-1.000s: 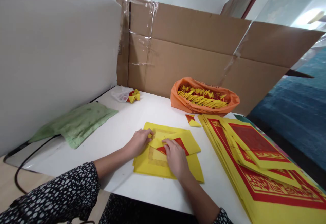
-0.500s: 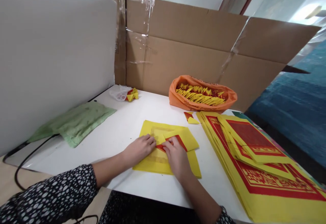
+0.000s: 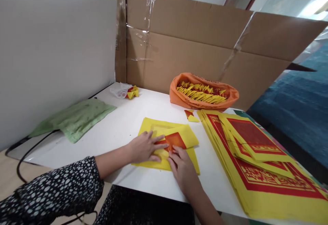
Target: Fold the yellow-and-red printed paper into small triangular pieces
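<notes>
Yellow paper sheets (image 3: 193, 156) lie on the white table in front of me, and on them is a partly folded yellow sheet with a red printed patch (image 3: 176, 139). My left hand (image 3: 145, 147) rests on the paper from the left, its fingers spread and two fingertips reaching onto the red patch. At the lower edge of that patch, my right hand (image 3: 182, 165) touches the paper with thumb and fingers bent close together. Whatever lies between those fingertips is too small to make out.
An orange bag (image 3: 176, 97) full of folded red-yellow pieces stands behind, with one small folded piece (image 3: 192, 116) before it. Stacked yellow-red sheets (image 3: 266, 204) lie right. A green cloth (image 3: 79, 117), a cable and a plastic bag (image 3: 120, 90) are left.
My left hand has opened and spread its fingers over the paper. The upper flap has been turned back, showing more of the red patch. My right hand has moved slightly down.
</notes>
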`<state>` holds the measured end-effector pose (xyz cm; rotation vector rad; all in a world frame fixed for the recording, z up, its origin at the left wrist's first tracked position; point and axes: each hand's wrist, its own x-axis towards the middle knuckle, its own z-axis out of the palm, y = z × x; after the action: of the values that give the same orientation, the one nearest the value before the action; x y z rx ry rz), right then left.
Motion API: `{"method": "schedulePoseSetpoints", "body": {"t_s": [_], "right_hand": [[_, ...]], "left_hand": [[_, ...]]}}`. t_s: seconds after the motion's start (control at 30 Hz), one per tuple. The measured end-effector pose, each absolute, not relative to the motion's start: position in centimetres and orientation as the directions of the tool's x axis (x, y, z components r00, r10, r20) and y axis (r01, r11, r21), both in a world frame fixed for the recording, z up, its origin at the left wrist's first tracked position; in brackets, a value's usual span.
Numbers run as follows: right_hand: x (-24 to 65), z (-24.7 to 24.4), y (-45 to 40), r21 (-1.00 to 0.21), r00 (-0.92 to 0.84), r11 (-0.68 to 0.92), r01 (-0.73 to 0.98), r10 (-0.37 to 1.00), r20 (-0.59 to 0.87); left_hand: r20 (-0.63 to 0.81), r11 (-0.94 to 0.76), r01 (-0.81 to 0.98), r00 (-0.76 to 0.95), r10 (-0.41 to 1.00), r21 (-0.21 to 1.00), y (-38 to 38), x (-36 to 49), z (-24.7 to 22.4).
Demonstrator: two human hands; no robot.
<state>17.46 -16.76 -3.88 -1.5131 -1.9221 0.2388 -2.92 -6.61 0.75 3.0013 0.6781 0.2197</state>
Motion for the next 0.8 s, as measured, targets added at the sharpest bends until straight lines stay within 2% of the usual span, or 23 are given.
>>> {"method": "schedulePoseSetpoints", "body": {"t_s": [0.1,0.23,0.33,0.43,0.47,0.53,0.6,0.67,0.73,0.8], "right_hand": [[17.4,-2.9,-17.0,-0.570,-0.107,0.264,0.778,0.950,0.294],[17.2,-1.9,-17.1,-0.577,-0.078,0.187,0.795,0.975,0.208],[17.5,-1.1,-16.8,-0.668,-0.045,0.149,0.729,0.984,0.169],[17.7,-0.3,-17.0,-0.850,0.069,0.131,0.510,0.979,0.192],[17.6,-0.2,-17.2,-0.915,0.097,0.102,0.391,0.984,0.151],[17.0,-0.3,-17.7,-0.996,0.062,-0.024,0.091,0.998,-0.018],[15.9,-0.8,-17.9,-0.965,-0.055,-0.165,-0.205,0.986,-0.157],[14.7,-1.0,-17.6,-0.898,-0.070,-0.172,-0.405,0.985,-0.158],[13.7,-0.7,-16.7,-0.874,0.033,-0.073,-0.480,0.994,-0.101],[13.4,0.4,-15.5,-0.885,0.132,0.029,-0.465,0.990,-0.037]], "left_hand": [[0.150,-0.919,0.373,0.909,0.390,0.128,-5.2,-3.1,1.5],[0.157,-0.902,0.371,0.899,0.408,0.222,-4.1,-3.4,1.7],[0.141,-0.906,0.349,0.911,0.388,0.241,-3.5,-3.4,1.8],[0.152,-0.936,0.288,0.935,0.321,0.204,-2.8,-3.7,1.9],[0.160,-0.945,0.273,0.940,0.302,0.180,-2.5,-3.8,1.9],[0.202,-0.954,0.273,0.934,0.294,0.124,-2.1,-4.1,1.7],[0.268,-0.950,0.306,0.912,0.311,0.062,-2.2,-4.1,1.5],[0.347,-0.944,0.329,0.886,0.308,-0.002,-3.2,-3.8,1.5],[0.399,-0.955,0.292,0.883,0.248,-0.053,-4.9,-3.5,2.0],[0.403,-0.971,0.221,0.900,0.168,-0.087,-6.9,-3.4,2.8]]}}
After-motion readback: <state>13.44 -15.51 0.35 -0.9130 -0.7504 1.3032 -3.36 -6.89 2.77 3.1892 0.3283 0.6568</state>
